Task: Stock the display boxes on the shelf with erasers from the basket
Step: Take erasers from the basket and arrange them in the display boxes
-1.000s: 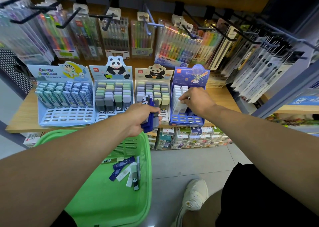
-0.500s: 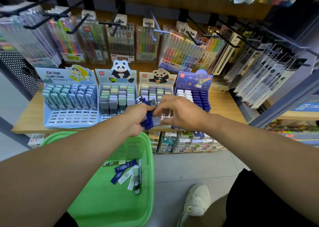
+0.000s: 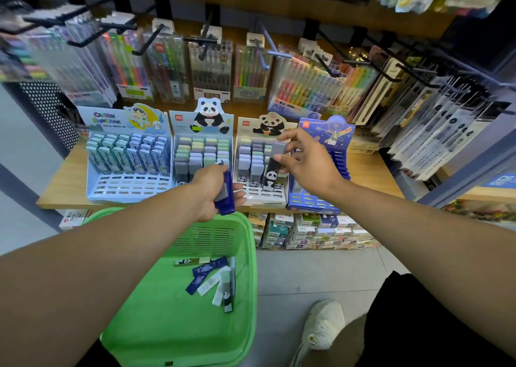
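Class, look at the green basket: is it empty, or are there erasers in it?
Not empty. A few erasers lie loose on the floor of the green basket, some dark blue, some white, some with pandas.

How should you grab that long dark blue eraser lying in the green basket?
Pinch the long dark blue eraser across its two long sides, near the upper end, coming straight down from above. It lies flat and slanted on the green plastic basket floor; its lower end sits beside a white eraser, while the upper end looks freer, so fingers probably fit there best.
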